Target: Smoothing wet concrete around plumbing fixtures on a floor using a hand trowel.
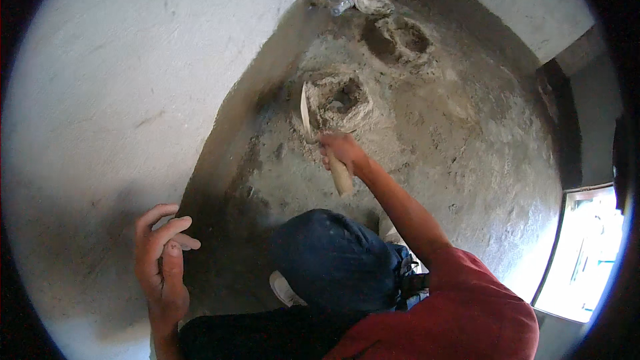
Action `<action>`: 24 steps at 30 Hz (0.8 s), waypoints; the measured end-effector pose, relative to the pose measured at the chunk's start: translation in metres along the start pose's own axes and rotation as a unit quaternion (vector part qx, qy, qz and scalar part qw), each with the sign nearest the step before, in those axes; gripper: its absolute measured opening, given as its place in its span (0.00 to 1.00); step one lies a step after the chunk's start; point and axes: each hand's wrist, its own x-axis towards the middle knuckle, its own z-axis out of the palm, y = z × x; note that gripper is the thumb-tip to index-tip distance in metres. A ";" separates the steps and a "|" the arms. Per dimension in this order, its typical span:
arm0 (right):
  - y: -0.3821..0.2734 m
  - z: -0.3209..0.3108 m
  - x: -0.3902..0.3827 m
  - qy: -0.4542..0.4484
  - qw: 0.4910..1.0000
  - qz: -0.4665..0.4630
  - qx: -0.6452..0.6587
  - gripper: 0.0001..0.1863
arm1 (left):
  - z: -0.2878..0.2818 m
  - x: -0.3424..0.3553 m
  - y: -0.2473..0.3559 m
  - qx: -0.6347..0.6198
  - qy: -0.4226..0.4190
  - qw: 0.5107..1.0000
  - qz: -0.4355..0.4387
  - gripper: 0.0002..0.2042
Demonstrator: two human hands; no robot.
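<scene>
My right hand (339, 151) grips the wooden handle of a trowel (305, 110). The blade lies along the left side of a rough, ring-like mound of wet mortar (353, 110) around a hole in the cement floor (433, 147). My left hand (163, 253) is at the lower left, near the white wall, with loosely bent fingers apart and nothing visible in it. Whether it touches the wall is unclear.
A second mortared hole (407, 40) lies farther back, beside a pale lump (373, 3) and a white pipe (343, 1). White walls (133, 60) with darker lower bands border the floor. A bright opening (577, 250) is at right; my bent knee (320, 253) is below.
</scene>
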 end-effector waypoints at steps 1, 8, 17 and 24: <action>0.005 -0.003 -0.004 -0.001 1.000 0.000 -0.001 0.10 | -0.001 0.000 0.000 0.000 0.001 1.000 -0.001 0.15; 0.040 -0.007 -0.016 0.053 0.937 -0.053 -0.342 0.17 | 0.000 0.003 0.000 0.004 0.006 1.000 -0.007 0.15; 0.039 0.023 0.031 0.093 0.854 -0.126 -0.497 0.19 | -0.003 0.000 0.002 0.007 0.005 1.000 -0.002 0.16; 0.040 0.007 0.050 0.089 0.849 -0.173 -0.492 0.18 | -0.002 -0.003 0.000 -0.001 0.010 1.000 0.000 0.16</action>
